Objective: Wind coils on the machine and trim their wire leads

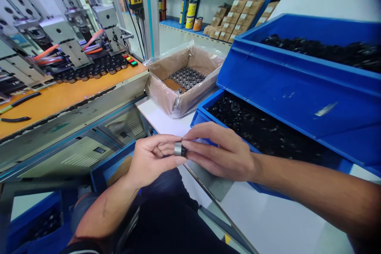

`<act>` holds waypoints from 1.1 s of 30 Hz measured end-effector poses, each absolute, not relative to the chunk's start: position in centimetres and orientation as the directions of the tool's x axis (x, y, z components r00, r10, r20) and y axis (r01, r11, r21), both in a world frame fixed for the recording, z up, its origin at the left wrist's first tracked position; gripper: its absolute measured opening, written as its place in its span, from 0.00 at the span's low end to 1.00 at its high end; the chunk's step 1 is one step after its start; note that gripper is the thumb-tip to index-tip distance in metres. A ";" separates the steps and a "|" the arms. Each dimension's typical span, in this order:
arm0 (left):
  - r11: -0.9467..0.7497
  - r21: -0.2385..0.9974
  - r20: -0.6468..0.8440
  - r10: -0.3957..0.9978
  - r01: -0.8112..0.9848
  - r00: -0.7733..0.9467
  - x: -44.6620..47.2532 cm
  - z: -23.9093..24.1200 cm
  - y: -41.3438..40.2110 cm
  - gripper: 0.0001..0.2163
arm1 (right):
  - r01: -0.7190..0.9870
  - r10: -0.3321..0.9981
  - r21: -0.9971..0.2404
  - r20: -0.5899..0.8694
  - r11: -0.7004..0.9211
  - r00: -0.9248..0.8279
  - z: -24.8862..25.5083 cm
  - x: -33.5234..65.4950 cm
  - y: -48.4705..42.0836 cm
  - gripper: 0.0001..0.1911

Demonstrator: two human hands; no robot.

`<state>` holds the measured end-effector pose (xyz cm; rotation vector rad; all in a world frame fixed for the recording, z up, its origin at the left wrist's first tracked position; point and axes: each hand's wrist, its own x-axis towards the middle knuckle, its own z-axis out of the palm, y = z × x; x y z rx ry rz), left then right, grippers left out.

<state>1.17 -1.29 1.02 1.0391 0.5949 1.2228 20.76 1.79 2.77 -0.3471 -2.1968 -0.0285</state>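
My left hand (150, 158) holds a small grey ribbed metal cylinder (177, 149) between thumb and fingers, in front of my body. A black piece (183, 151) sits at the cylinder's right end. From the right, the bent fingers of my right hand (220, 151) close on that black end; their tips meet the left fingertips. Part of the black piece is hidden behind the right fingers. Just beyond the right hand stands a lower blue bin (205, 108) with many small black parts (253, 123).
An upper blue bin (285, 83) of black parts rests over the lower one. Behind my hands is a plastic-lined cardboard box (162, 97) with rows of small metal parts (189, 77). At left, a machine (68, 43) and pliers (18, 107) occupy the orange bench (98, 97).
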 end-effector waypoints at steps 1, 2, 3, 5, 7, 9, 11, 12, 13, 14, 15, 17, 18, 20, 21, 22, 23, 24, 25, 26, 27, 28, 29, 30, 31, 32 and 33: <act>0.005 0.882 0.148 0.947 -0.470 0.286 1.1 1.0 -1.3 0.19 | 0.264 0.237 -0.097 0.784 0.960 -0.574 2.8 20.8 1.8 0.08; 0.013 0.881 0.145 0.944 -0.473 0.296 1.1 1.0 -1.3 0.20 | 0.272 0.237 -0.090 0.781 0.958 -0.578 2.8 20.8 1.8 0.07; 0.022 0.879 0.141 0.942 -0.476 0.306 1.0 0.9 -1.3 0.20 | 0.279 0.234 -0.080 0.782 0.957 -0.577 2.9 20.8 1.8 0.07; 0.044 0.879 0.129 0.937 -0.475 0.324 0.9 0.9 -1.3 0.20 | 0.294 0.218 -0.047 0.783 0.955 -0.583 3.0 20.8 1.8 0.06; 0.065 0.880 0.111 0.935 -0.471 0.337 0.8 0.9 -1.3 0.20 | 0.306 0.191 0.002 0.776 0.952 -0.602 3.1 20.9 1.7 0.06; 0.077 0.880 0.099 0.936 -0.469 0.339 0.8 0.9 -1.3 0.20 | 0.311 0.173 0.037 0.767 0.950 -0.618 3.1 21.0 1.7 0.06; 0.082 0.880 0.092 0.937 -0.468 0.337 0.7 0.9 -1.3 0.20 | 0.301 0.155 0.057 0.758 0.952 -0.633 3.2 21.1 1.7 0.06; 0.084 0.880 0.089 0.938 -0.467 0.336 0.7 0.9 -1.3 0.20 | 0.290 0.140 0.071 0.753 0.954 -0.643 3.2 21.1 1.6 0.06; 0.086 0.881 0.086 0.938 -0.466 0.336 0.7 0.9 -1.3 0.20 | 0.278 0.124 0.083 0.749 0.957 -0.651 3.2 21.1 1.6 0.06; 0.088 0.881 0.083 0.939 -0.465 0.335 0.6 0.9 -1.3 0.20 | 0.269 0.116 0.086 0.747 0.959 -0.654 3.2 21.1 1.6 0.06; 0.089 0.881 0.081 0.940 -0.465 0.333 0.6 0.9 -1.3 0.20 | 0.268 0.121 0.078 0.748 0.960 -0.652 3.1 21.0 1.6 0.07; 0.091 0.882 0.074 0.942 -0.463 0.326 0.5 0.9 -1.3 0.20 | 0.289 0.160 0.041 0.755 0.956 -0.636 3.1 20.9 1.5 0.06; 0.092 0.882 0.071 0.943 -0.462 0.324 0.4 0.9 -1.3 0.20 | 0.299 0.177 0.025 0.756 0.954 -0.630 3.1 20.8 1.5 0.06; 0.099 0.884 0.061 0.945 -0.457 0.322 0.5 1.0 -1.3 0.19 | 0.297 0.176 0.027 0.754 0.954 -0.633 3.1 20.7 1.5 0.06; 0.099 0.884 0.057 0.947 -0.457 0.315 0.7 1.0 -1.4 0.19 | 0.290 0.160 0.043 0.751 0.956 -0.640 3.0 20.7 1.6 0.06; 0.092 0.883 0.056 0.953 -0.461 0.298 0.9 1.0 -1.6 0.19 | 0.284 0.144 0.062 0.749 0.957 -0.647 3.0 20.8 1.6 0.07; 0.076 0.881 0.059 0.962 -0.467 0.267 1.2 0.9 -1.8 0.18 | 0.283 0.128 0.083 0.749 0.955 -0.650 3.0 20.8 1.7 0.08; 0.050 0.881 0.064 0.973 -0.471 0.223 1.6 0.9 -2.0 0.18 | 0.288 0.116 0.103 0.751 0.952 -0.650 3.0 20.9 1.7 0.08; 0.013 0.882 0.075 0.983 -0.471 0.168 2.0 0.8 -2.2 0.17 | 0.294 0.106 0.118 0.754 0.949 -0.648 3.0 20.9 1.7 0.09; -0.037 0.886 0.096 0.990 -0.462 0.105 2.4 0.7 -2.4 0.18 | 0.297 0.102 0.124 0.759 0.947 -0.643 2.9 20.9 1.7 0.10; -0.098 0.891 0.130 0.991 -0.443 0.042 2.7 0.6 -2.5 0.18 | 0.296 0.105 0.117 0.763 0.948 -0.638 2.9 20.9 1.6 0.11; -0.165 0.897 0.177 0.984 -0.411 -0.008 2.8 0.5 -2.6 0.19 | 0.292 0.117 0.094 0.770 0.952 -0.628 2.9 20.9 1.5 0.11; -0.233 0.902 0.235 0.971 -0.364 -0.040 2.8 0.5 -2.6 0.20 | 0.290 0.139 0.058 0.776 0.955 -0.615 2.9 20.9 1.4 0.11; -0.308 0.901 0.306 0.950 -0.305 -0.056 2.7 0.4 -2.5 0.21 | 0.289 0.171 0.012 0.782 0.957 -0.600 2.9 20.8 1.3 0.12; -0.390 0.892 0.389 0.920 -0.228 -0.050 2.4 0.5 -2.4 0.22 | 0.290 0.207 -0.036 0.783 0.956 -0.586 2.9 20.8 1.1 0.12; -0.474 0.869 0.476 0.879 -0.138 -0.023 2.0 0.6 -2.2 0.22 | 0.293 0.244 -0.081 0.779 0.953 -0.577 3.0 20.7 1.0 0.12; -0.556 0.830 0.558 0.830 -0.046 0.017 1.5 0.7 -2.0 0.20 | 0.293 0.274 -0.119 0.773 0.949 -0.572 3.0 20.7 0.9 0.12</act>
